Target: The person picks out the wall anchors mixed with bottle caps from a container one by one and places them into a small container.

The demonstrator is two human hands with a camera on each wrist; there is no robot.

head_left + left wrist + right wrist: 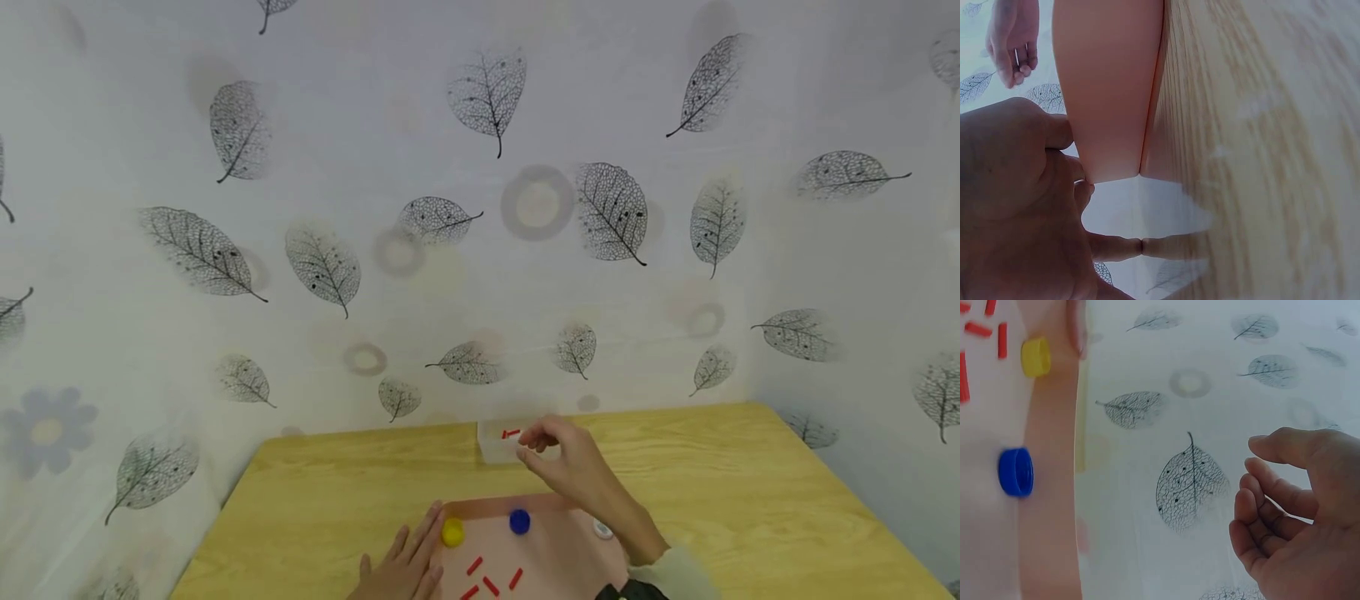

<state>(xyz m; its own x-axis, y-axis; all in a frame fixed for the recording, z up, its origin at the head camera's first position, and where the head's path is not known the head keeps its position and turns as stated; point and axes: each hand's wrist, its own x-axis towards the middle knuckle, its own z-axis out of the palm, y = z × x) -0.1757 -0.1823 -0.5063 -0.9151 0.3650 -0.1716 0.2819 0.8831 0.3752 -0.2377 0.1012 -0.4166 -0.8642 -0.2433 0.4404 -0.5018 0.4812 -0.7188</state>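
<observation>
My left hand rests at the left edge of a pink tray, its fingers fairly straight. The left wrist view shows that hand against the tray's outer wall. Beyond the tray's far rim, my right hand hovers at a small white box holding a few red sticks. Its fingers are loosely bent, with a gap to the thumb and nothing visible between them in the right wrist view. Inside the tray are several red sticks, a yellow cap, a blue cap and a white cap.
The wooden table carries the tray and the box. Behind it stands a pale wall with a leaf print, close to the box. My right forearm crosses over the tray's right side.
</observation>
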